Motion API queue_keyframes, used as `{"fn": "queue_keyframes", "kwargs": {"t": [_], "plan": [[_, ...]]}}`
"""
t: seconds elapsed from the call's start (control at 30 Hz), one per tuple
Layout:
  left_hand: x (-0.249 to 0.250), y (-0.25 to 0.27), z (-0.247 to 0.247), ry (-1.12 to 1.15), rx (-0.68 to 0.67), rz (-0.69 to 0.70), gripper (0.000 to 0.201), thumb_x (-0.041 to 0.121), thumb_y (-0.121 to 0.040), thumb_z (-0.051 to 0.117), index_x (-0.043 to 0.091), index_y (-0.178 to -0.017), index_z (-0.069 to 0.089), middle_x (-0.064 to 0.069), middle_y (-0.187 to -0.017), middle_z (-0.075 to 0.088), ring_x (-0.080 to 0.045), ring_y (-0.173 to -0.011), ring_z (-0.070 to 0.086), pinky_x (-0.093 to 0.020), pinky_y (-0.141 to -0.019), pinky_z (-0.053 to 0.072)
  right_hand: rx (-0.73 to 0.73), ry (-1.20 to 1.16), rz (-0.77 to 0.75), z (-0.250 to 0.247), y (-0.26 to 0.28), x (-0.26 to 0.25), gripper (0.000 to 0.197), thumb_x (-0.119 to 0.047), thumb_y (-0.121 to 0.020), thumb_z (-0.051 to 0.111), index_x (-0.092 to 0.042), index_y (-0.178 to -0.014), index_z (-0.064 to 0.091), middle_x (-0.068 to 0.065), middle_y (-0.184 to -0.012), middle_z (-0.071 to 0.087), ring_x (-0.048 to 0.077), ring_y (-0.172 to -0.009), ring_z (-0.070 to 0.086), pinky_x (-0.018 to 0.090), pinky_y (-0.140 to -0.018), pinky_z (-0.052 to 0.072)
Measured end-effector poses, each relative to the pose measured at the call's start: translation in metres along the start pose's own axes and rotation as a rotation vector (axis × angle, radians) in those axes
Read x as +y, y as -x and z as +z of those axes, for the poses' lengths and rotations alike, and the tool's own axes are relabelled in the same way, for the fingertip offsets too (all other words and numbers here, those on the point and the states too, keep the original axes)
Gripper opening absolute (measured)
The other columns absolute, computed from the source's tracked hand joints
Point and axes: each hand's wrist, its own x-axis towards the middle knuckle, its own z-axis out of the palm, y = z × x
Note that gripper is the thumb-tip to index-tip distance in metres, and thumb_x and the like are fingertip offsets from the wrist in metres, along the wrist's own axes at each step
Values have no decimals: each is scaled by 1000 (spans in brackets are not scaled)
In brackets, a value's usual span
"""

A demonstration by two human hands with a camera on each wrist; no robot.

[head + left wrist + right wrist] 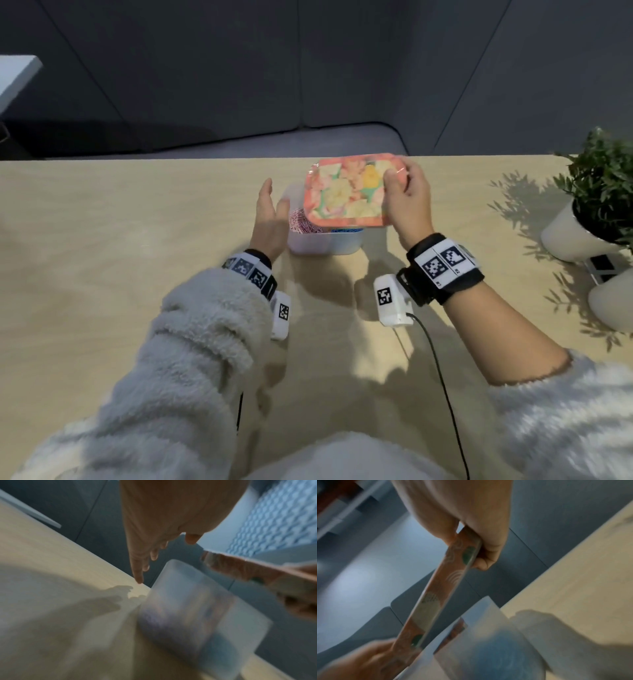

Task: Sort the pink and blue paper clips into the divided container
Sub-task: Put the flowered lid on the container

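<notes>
Pale wood-grain counter (102, 240) fills the view, with dark grey wall panels behind it and a potted plant (603, 192) in a white pot at the far right edge. Directly ahead of the person sits the divided container (325, 241), a small translucent plastic box with rounded corners, its long axis running left to right. Pink paper clips (301, 222) lie heaped in its left compartment; a sliver of blue paper clips (346, 230) shows in the right one. Above the container, tilted and covering most of its opening, hangs the lid (352, 190), a thin, rigid rectangle printed with a glossy pink, yellow and green floral pattern. The right hand (407, 198) pinches the lid's right short edge, thumb on top, fingers curled beneath. The left hand (270, 216) hovers just beside the container's left end, fingers straight and relaxed, holding nothing. That hand appears better placed to steady the box. Sorting looks finished, and closing seems to depend on lowering the lid level onto the rim.
</notes>
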Motion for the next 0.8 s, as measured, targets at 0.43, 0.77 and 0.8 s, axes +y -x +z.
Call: {"fn": "queue_keyframes", "kwargs": {"t": [0.43, 0.77, 0.8], "plan": [[20, -26, 16, 222, -11, -184, 32, 18, -99, 32, 7, -126, 45, -7, -109, 56, -22, -99, 60, -28, -80, 53, -124, 308, 162, 45, -12, 27, 39, -25, -95, 36, -3, -119, 56, 21, -126, 45, 33, -122, 40, 39, -107, 34], [21, -23, 15, 148, -55, -244, 33, 24, -99, 30, 10, -125, 43, -9, -111, 57, -28, -108, 60, -40, -93, 50, -108, 316, 172, 44, -8, 24, 36, -23, -98, 34, -5, -123, 53, 17, -128, 43, 28, -124, 39, 31, -104, 31], [21, -23, 15, 157, -51, -232, 33, 23, -99, 30, 9, -126, 43, -9, -111, 57, -27, -106, 59, -37, -89, 51, -111, 317, 167, 46, -10, 27, 37, -24, -98, 33, -5, -123, 53, 17, -128, 43, 28, -123, 39, 33, -105, 31]]}}
